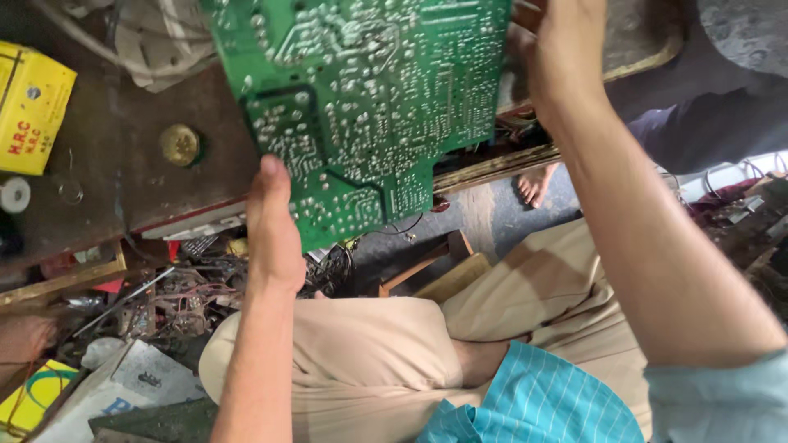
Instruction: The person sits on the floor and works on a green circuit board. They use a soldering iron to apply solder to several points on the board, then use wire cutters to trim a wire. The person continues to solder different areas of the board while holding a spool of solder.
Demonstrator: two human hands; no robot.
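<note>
Left hand raised, thumb up; right hand raised, gripping.

Left hand and right hand hold a green circuit board above the cluttered workbench.

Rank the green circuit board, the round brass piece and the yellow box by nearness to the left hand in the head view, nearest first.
From the left hand:
1. Green circuit board, gripped at its lower edge.
2. Round brass piece, on the bench up-left.
3. Yellow box, far left edge.
</note>
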